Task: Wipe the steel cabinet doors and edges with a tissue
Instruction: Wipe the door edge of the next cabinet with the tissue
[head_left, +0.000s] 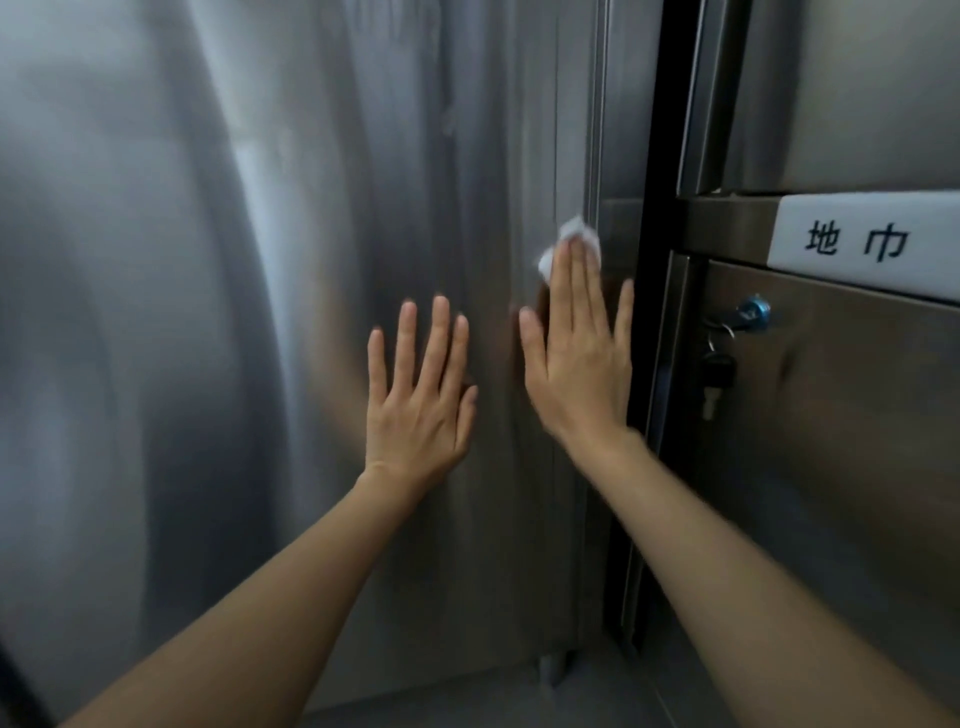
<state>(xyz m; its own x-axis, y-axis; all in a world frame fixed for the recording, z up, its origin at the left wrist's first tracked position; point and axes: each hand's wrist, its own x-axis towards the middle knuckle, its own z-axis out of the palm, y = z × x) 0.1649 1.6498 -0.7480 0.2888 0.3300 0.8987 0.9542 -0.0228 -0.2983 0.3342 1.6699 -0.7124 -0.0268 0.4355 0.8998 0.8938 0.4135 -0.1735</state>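
Wiping looks underway: the right hand (576, 353), fingers straight, presses the tissue (569, 244) flat on the steel door (311, 260) just beside its right edge (597, 156). The left hand (421, 395) lies spread on the door, left of the tissue. Next, probably, comes a stroke along that edge; broad door lies left, while a keyed lock (753, 310) sits right.

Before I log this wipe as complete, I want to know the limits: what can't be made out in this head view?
- Tissue: mostly covered by the right hand fingers pressing it; size unclear.
- Left hand: flat at the steel door; contact not certain.
- Door smudges: lost in blur and reflections.
- Key under the lock: too small for detail.
- Cabinet top and bottom: cut off by frame edges.
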